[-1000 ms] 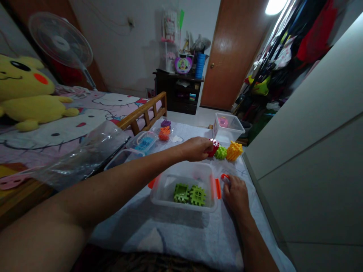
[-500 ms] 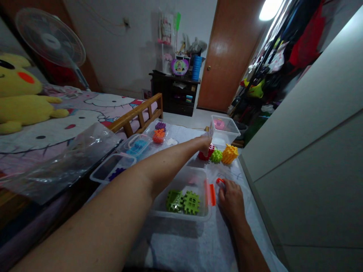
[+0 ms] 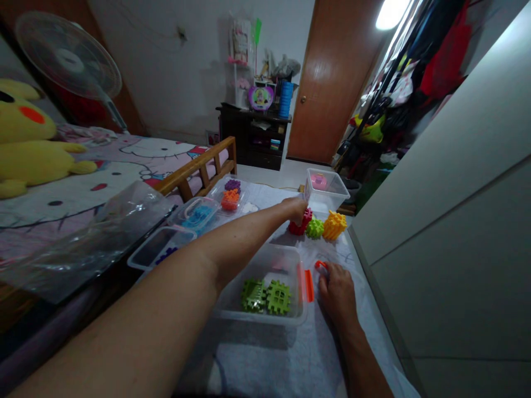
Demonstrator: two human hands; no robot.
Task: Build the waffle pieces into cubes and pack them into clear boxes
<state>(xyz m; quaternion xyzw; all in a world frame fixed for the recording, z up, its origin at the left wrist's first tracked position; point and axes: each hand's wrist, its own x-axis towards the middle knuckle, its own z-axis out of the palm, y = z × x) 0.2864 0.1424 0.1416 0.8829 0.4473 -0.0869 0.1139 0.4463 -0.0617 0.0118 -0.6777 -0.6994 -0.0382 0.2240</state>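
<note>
My left hand (image 3: 295, 210) is stretched far across the table, its fingers closed round the top of a red stack of toothed toy blocks (image 3: 297, 227). Part of that stack is hidden behind the hand. Light-green blocks (image 3: 315, 228) and a yellow-orange stack of blocks (image 3: 334, 225) stand just to its right. Nearer to me, my right hand (image 3: 338, 288) rests low on the table, its curled fingers at a small curved orange-red plastic piece (image 3: 320, 265). Left of this hand sits a clear plastic box (image 3: 265, 319) with an orange latch (image 3: 309, 286) and green toothed blocks (image 3: 265, 296) inside.
At the back right stands a clear bin (image 3: 329, 196) with a pink piece. Along the left are open containers with blue pieces (image 3: 198, 215), orange blocks (image 3: 230, 200) and purple blocks (image 3: 233, 186). A plastic bag (image 3: 103, 237) lies by the bed rail (image 3: 199, 168). A white cabinet (image 3: 448, 221) borders the right.
The whole view has shifted slightly to the left. My left hand stays at the red stack, and my right hand stays by the orange-red piece.
</note>
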